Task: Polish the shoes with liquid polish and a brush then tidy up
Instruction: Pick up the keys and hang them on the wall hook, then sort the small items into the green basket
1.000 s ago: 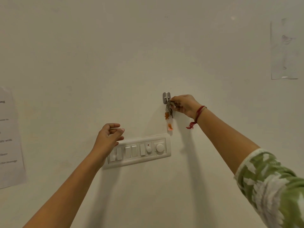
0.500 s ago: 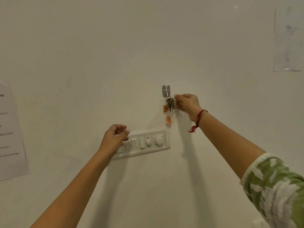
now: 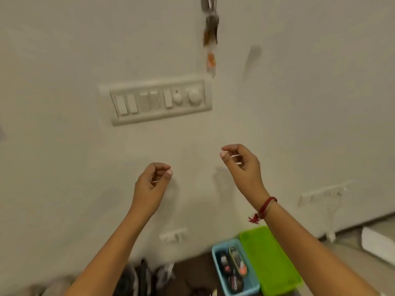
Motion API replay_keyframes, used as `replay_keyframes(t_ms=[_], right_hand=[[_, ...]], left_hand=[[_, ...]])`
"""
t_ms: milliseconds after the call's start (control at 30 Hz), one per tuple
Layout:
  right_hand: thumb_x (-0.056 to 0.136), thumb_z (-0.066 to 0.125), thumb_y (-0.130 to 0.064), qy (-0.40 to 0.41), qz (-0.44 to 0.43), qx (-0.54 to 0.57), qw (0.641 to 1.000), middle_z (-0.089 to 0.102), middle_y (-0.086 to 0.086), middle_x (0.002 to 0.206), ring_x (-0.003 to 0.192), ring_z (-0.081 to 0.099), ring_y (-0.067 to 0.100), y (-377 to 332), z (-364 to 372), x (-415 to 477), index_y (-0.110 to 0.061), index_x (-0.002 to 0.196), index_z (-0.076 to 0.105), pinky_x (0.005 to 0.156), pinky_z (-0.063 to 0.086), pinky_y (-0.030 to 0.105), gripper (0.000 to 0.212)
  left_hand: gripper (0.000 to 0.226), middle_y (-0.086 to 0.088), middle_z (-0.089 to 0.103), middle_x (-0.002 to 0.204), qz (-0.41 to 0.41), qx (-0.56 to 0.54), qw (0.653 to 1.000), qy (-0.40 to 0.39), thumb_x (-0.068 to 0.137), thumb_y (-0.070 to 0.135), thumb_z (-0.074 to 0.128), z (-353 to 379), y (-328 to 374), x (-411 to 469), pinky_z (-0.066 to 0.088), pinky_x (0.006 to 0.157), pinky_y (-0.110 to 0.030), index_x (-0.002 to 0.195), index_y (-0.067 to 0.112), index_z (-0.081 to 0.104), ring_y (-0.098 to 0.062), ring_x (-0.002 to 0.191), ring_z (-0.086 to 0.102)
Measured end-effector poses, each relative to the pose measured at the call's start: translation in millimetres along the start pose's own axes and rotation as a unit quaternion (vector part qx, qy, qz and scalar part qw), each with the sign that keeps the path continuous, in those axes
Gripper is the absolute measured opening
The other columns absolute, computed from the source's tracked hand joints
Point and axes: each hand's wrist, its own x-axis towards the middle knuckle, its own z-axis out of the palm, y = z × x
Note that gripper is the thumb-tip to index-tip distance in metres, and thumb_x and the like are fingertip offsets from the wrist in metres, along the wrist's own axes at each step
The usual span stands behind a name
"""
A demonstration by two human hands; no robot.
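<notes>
loosely curled fingers [image 3: 163, 167] on the left hand [image 3: 152, 184], with nothing held. same for the right hand [image 3: 241, 165], a bit higher up, with a red thread [image 3: 266, 208] round the wrist. both up in the air near the wall [image 3: 64, 60], touching nothing.

above them, a switch board [image 3: 158, 101]. higher still, some keys [image 3: 210, 28] hanging from a hook [image 3: 206, 2].

far down on the floor [image 3: 198, 263], at its edge along the wall, a blue basket [image 3: 215, 248]. inside it, polish tins and little bottles [image 3: 237, 261] by the looks of it, too blurry to read. just beside it, on its right, a green tray [image 3: 271, 259].

long side of the basket running from the wall out toward the person. almost straight down below the right hand, so probably easier to reach with that one.

left of the basket, under the left arm, dark blurry shapes [image 3: 141, 278]. maybe the shoes, hard to tell.

likely next: a bend down and a low reach.
</notes>
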Motion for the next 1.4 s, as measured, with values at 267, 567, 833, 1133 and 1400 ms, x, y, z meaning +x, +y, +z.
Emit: replay_keyframes(t_ms=[267, 567, 833, 1133, 1400], right_hand=[[0.089, 0.065, -0.012, -0.101, 0.200, -0.047, 0.973, 0.066, -0.006, 0.079, 0.070, 0.056, -0.001, 139.7, 9.3, -122.7, -0.023, 0.085, 0.066, 0.062, 0.043, 0.014, 0.012], [0.084, 0.071, -0.025, -0.455, 0.401, -0.221, 0.763, 0.037, 0.010, 0.137, 0.129, 0.041, 0.021, 282.6, 1.9, -254.8, -0.022, 0.148, 0.023, 0.106, 0.035, 0.031, 0.080], [0.088, 0.056, -0.022, -0.557, 0.348, -0.381, 0.651, 0.038, 0.014, 0.134, 0.119, 0.048, 0.035, 342.7, 39.9, -308.9, -0.022, 0.144, 0.032, 0.100, 0.040, 0.036, 0.061], [0.082, 0.061, -0.057, -0.558, 0.256, -0.469, 0.635, 0.005, 0.023, 0.156, 0.143, 0.012, 0.040, 402.4, 118.6, -302.5, -0.025, 0.152, 0.001, 0.117, 0.012, 0.045, 0.098], [0.085, 0.065, -0.035, -0.557, 0.155, -0.522, 0.627, 0.044, 0.015, 0.133, 0.126, 0.042, 0.033, 452.6, 160.7, -322.9, -0.014, 0.152, 0.003, 0.117, 0.006, 0.050, 0.094]], left_hand=[[0.007, 0.004, 0.063, 0.086, -0.242, 0.074, 0.948, -0.192, 0.091, 0.018, 0.062, 24.4, -142.2, -114.1, 0.047, 0.071, -0.015, 0.096, 0.023, 0.061, -0.007, 0.081, 0.061], [0.046, -0.003, 0.056, 0.117, -0.457, 0.152, 0.772, -0.414, 0.094, 0.036, 0.055, 69.5, -286.4, -196.5, 0.041, 0.080, -0.022, 0.133, 0.019, 0.038, -0.014, 0.101, 0.055], [0.041, -0.007, 0.049, 0.132, -0.472, 0.186, 0.774, -0.378, 0.093, 0.032, 0.057, 77.3, -360.1, -234.1, 0.043, 0.091, -0.026, 0.131, 0.020, 0.046, -0.019, 0.116, 0.052], [0.035, -0.002, 0.050, 0.128, -0.450, 0.187, 0.819, -0.303, 0.093, 0.023, 0.058, 79.5, -417.9, -252.4, 0.043, 0.099, -0.030, 0.127, 0.022, 0.050, -0.017, 0.117, 0.050], [0.037, -0.001, 0.050, 0.127, -0.400, 0.153, 0.889, -0.165, 0.091, 0.018, 0.059, 106.3, -469.4, -249.6, 0.041, 0.100, -0.031, 0.127, 0.020, 0.051, -0.015, 0.120, 0.046]])
